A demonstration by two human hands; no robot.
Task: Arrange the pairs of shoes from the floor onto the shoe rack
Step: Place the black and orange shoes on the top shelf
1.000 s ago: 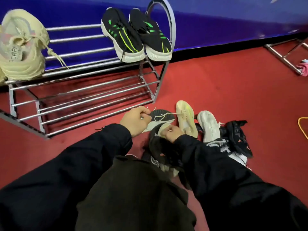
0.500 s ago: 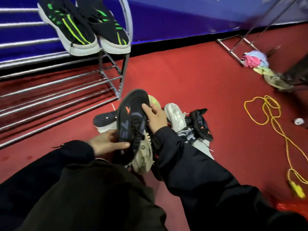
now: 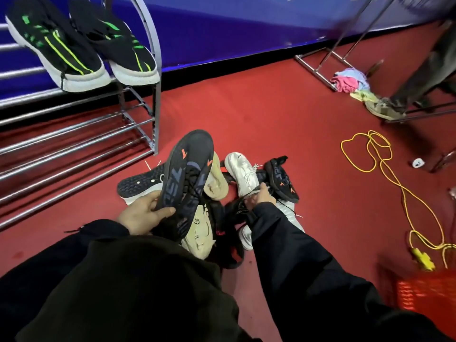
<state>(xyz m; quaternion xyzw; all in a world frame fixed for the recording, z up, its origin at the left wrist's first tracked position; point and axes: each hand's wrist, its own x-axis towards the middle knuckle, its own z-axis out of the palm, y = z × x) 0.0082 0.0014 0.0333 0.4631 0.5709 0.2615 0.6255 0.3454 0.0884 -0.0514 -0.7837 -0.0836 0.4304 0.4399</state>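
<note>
gripping black shoe (image 3: 186, 178), left hand (image 3: 143, 213), red floor (image 3: 271, 124)

Indoor hall – red floor (image 3: 271, 114), blue wall (image 3: 234, 28).

Both arms wear long black sleeves (image 3: 291, 245) over bare hands, above dark trousers (image 3: 138, 292).

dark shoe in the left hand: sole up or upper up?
Upper up. The dark shoe shows its laces and printed upper to the camera, toe pointing away; the left hand grips it near the heel, off the floor.
</note>
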